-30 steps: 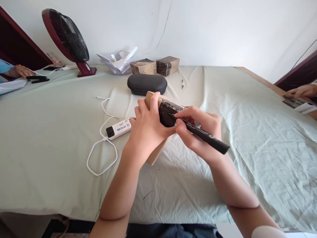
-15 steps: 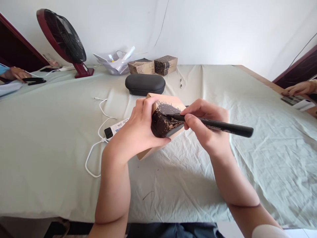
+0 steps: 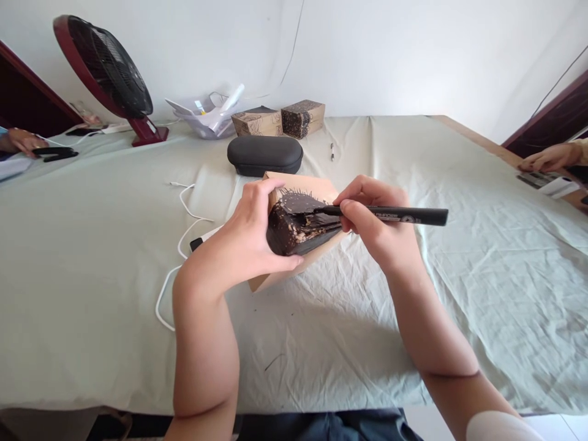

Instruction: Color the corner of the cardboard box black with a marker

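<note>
My left hand [image 3: 243, 242] is wrapped round a small cardboard box [image 3: 298, 229], tilted on edge above the table; one face of the box is mostly blacked in with ink. My right hand [image 3: 374, 223] pinches a black marker pen [image 3: 395, 214], held level, its tip touching the dark face of the box. Both forearms reach in from the bottom edge.
A pale green cloth [image 3: 459, 275] covers the table. Behind the box lie a black oval case [image 3: 265, 155], two inked cardboard boxes [image 3: 278, 120], a clear bowl [image 3: 204, 119] and a red fan [image 3: 105, 67]. A white cable [image 3: 177, 275] trails left. Other people's hands show at the left edge [image 3: 21, 141] and at the right edge [image 3: 546, 159].
The box has been turned so its blackened face points toward me. The pen has swung from pointing down-right to lying level, and both hands have shifted slightly left.
</note>
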Motion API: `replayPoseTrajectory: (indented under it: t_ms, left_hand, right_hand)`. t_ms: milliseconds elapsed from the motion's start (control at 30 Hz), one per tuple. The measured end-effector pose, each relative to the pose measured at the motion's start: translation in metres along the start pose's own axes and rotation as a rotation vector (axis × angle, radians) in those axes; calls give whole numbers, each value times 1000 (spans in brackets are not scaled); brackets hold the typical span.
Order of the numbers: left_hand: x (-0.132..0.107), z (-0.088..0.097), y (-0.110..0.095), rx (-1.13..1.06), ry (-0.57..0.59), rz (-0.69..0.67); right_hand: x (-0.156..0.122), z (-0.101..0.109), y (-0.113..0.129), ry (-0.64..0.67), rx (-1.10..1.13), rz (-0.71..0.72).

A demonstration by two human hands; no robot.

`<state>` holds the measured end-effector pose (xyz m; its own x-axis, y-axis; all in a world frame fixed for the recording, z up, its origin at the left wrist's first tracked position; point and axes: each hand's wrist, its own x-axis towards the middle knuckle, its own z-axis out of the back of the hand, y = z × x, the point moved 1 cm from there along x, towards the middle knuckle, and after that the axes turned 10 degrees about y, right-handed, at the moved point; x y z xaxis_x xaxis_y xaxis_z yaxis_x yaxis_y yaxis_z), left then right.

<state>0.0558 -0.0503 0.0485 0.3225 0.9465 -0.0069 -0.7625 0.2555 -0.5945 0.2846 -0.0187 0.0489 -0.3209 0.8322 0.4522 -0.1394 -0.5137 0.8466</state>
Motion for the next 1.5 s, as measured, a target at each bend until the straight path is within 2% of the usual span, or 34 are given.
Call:
replayPoseTrajectory:
  t_ms: [267, 600, 800, 1033, 1500]
  left_hand:
    - [0, 2, 7, -16, -1, -4]
    - [0, 7, 20, -43, 8, 11]
    - [4, 10, 29, -83, -20, 24]
    - [8, 15, 45, -184, -44, 37]
    - [7, 20, 53, -202, -39, 61]
  right_hand:
    - [3, 8, -5, -6, 11, -78]
    - [6, 12, -6, 58, 78, -84]
    - [4, 6, -12, 35, 92, 53]
    - [0, -10, -22, 19, -176, 280]
    - [1, -25, -33, 47, -219, 320]
